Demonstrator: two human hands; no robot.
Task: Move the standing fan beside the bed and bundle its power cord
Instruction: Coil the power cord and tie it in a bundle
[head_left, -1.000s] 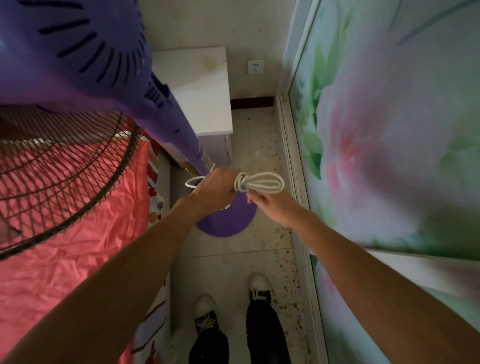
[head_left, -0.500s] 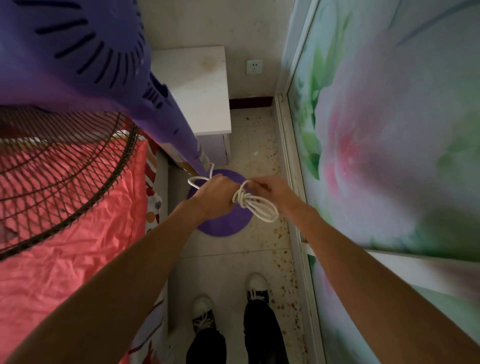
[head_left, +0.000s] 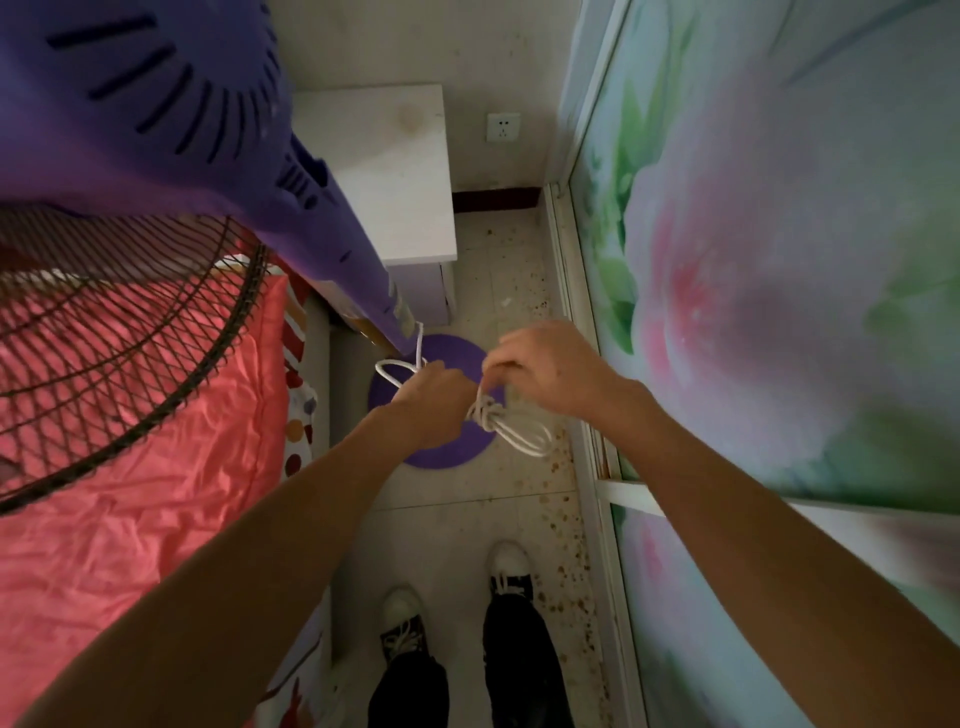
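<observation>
A purple standing fan (head_left: 171, 130) rises at the upper left, its wire grille (head_left: 119, 353) over the bed and its round purple base (head_left: 441, 447) on the floor below my hands. The white power cord (head_left: 511, 428) is gathered into a looped bundle with a wrap at its middle, hanging over the base. My left hand (head_left: 434, 400) grips the bundle at the wrapped part, with a small loop sticking out to its left. My right hand (head_left: 545, 369) pinches a strand just above the wrap. The cord runs up to the fan's pole.
The bed with a pink-red sheet (head_left: 119, 519) fills the left. A white bedside cabinet (head_left: 384, 171) stands behind the fan, a wall socket (head_left: 503, 128) beside it. A flower-printed sliding door (head_left: 779, 260) lines the right. My two feet (head_left: 457, 613) stand on the narrow tiled floor.
The bundle has swung from level to hanging down and to the right. My right hand has moved from its far end to above the wrap, where it pinches a strand.
</observation>
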